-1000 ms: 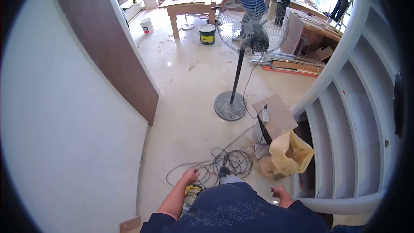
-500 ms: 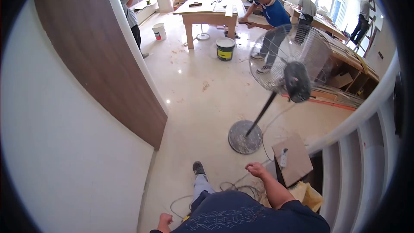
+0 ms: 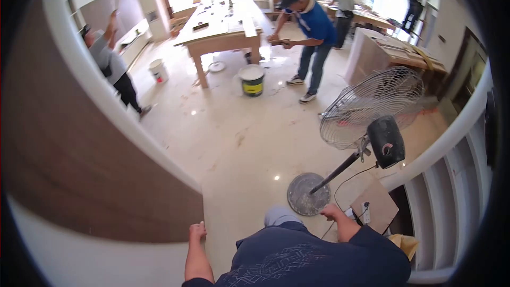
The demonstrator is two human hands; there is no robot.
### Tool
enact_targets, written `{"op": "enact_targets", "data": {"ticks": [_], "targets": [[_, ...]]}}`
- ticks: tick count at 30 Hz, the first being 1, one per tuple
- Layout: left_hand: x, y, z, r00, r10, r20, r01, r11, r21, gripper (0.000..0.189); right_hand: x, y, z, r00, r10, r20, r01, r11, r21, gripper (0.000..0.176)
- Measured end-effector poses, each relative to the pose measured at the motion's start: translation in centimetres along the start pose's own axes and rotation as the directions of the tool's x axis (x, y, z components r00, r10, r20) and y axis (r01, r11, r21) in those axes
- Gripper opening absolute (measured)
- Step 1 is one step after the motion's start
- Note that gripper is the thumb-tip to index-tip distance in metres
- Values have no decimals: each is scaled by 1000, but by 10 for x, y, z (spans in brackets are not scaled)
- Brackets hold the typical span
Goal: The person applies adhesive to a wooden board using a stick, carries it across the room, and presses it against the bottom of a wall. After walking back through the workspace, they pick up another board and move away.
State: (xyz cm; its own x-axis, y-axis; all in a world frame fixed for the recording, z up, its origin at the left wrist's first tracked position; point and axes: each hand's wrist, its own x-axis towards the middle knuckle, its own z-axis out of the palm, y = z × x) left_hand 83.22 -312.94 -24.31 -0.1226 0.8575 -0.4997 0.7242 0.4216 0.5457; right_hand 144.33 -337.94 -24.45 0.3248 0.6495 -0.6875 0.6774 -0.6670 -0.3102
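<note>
My left hand is raised at the lower left, its fingers curled, near the lower edge of a brown wood panel. My right hand hangs in front of me with its fingers curled in. No object shows in either hand. Close beyond the right hand, in the view, is the round base of a stand fan; I see no contact between them. To the right of that hand a white power strip with a plug in it lies on a brown board.
A large wooden worktable carries tools and boards. Beside it a person in a blue shirt holds a piece of wood. Buckets stand on the floor. Another person is at left; two more are farther back. White shelving curves along my right.
I have moved forward, so the fan and worktable sit nearer. My left hand has risen into fuller view. The person in blue stands more upright with the wood.
</note>
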Motion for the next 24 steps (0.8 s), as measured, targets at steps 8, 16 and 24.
{"op": "enact_targets", "data": {"ticks": [8, 16, 24], "targets": [[61, 124, 16, 919, 357, 166, -388, 893, 228, 20, 186, -135, -25, 985, -170, 13, 170, 966, -194, 34], [143, 121, -4, 877, -19, 481, -207, 887, 413, 26, 272, -293, -226, 921, -262, -288, 296, 952, 82, 39], [366, 216, 16, 776, 197, 599, -557, 659, 505, 30, 299, -259, -216, 932, -122, -342, 119, 992, -31, 32]]}}
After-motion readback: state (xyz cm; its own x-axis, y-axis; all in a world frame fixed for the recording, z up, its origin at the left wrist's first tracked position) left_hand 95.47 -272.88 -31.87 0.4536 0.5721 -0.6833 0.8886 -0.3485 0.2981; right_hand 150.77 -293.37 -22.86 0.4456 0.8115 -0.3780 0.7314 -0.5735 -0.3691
